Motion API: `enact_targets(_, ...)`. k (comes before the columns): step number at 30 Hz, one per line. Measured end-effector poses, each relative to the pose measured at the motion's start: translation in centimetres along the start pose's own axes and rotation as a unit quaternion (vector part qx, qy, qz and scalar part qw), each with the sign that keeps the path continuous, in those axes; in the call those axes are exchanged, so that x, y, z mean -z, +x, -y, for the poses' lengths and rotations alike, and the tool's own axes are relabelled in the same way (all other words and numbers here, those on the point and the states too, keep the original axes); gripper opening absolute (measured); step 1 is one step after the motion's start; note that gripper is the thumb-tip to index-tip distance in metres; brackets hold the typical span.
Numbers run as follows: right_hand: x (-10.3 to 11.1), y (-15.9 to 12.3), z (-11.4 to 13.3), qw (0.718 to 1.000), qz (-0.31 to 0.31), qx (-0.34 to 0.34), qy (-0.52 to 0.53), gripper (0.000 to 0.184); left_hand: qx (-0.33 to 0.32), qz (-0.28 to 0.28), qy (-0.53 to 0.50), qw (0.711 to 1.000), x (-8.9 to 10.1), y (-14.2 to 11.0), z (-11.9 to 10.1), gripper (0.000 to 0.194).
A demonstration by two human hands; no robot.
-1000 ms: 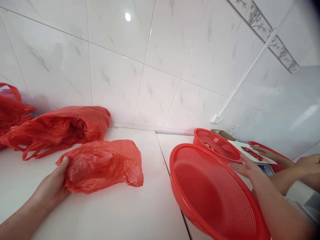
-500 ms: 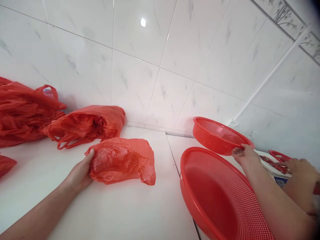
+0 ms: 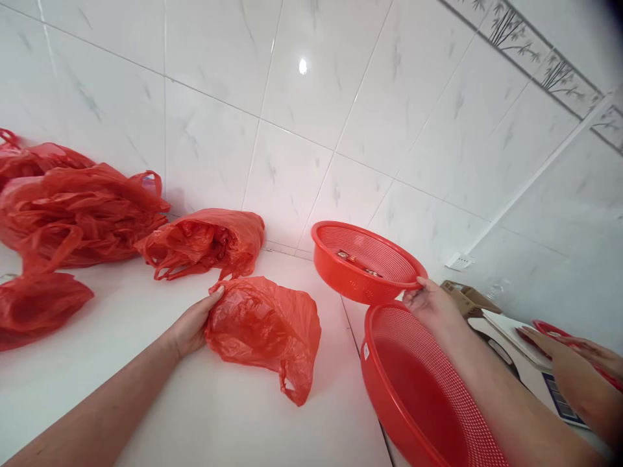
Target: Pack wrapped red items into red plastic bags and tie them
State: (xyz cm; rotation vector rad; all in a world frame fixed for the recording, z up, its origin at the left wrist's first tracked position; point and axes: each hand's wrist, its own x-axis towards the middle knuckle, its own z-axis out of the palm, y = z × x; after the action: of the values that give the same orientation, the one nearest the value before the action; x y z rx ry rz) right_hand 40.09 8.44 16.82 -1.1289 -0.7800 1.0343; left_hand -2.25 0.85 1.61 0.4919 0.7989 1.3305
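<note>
My left hand [image 3: 195, 326] is closed on the left edge of a crumpled red plastic bag [image 3: 265, 324], held just over the white table, its mouth partly spread and a handle loop hanging at the lower right. My right hand [image 3: 431, 301] grips the near right rim of a red plastic basket [image 3: 335, 279], tilted and lifted above the tabletop. A few small packets [image 3: 360, 263] lie inside this basket. Under my right forearm stands a larger, deep red mesh basket [image 3: 413, 389]; its floor shows plain red and part of its rim is hidden.
Red plastic bags [image 3: 82, 214] are heaped at the left against the tiled wall [image 3: 219, 149], with a folded bundle of bags [image 3: 219, 240] beside them. At the right are a scale [image 3: 535, 370], a cardboard box [image 3: 467, 298] and another person's hands [image 3: 559, 347].
My right hand has brought the small basket leftward, toward the bag, and its packets now show. My left hand still holds the bag, whose handle end hangs lower. The view has turned left.
</note>
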Motion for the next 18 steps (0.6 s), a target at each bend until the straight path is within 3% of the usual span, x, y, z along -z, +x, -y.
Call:
enact_targets(5,-4.8,-2.4,-2.5,0.997,0.05,-0.061,0.027,0.012,0.025,0.015,-0.016,0.999,0.2,-0.2,-0.1,0.035)
enact_targets(9,-6.6,-2.9,-4.8,0.991,0.067,-0.108,-0.038,0.012,0.061,0.03,-0.035,0.997,0.2,-0.6,-0.2,0.032)
enact_targets(13,-5.2,-2.4,-4.3,0.972,0.104,-0.164,-0.135,0.002,0.063,0.039,-0.04,0.996,0.3,-0.7,-0.2,0.031)
enact_targets(14,-4.4,-2.5,-3.8,0.965,0.113,-0.164,-0.172,0.009,0.062,0.04,-0.039,0.996,0.3,-0.6,-0.1,0.031)
enact_targets(16,-2.8,-3.3,-2.5,0.947,0.122,-0.124,-0.271,0.026,0.061,0.038,-0.035,0.997,0.5,-0.4,-0.1,0.032)
enact_targets(18,-1.1,-5.4,-1.5,0.913,0.123,-0.019,-0.389,0.038,0.058,0.03,-0.028,0.997,0.6,-0.2,-0.1,0.032)
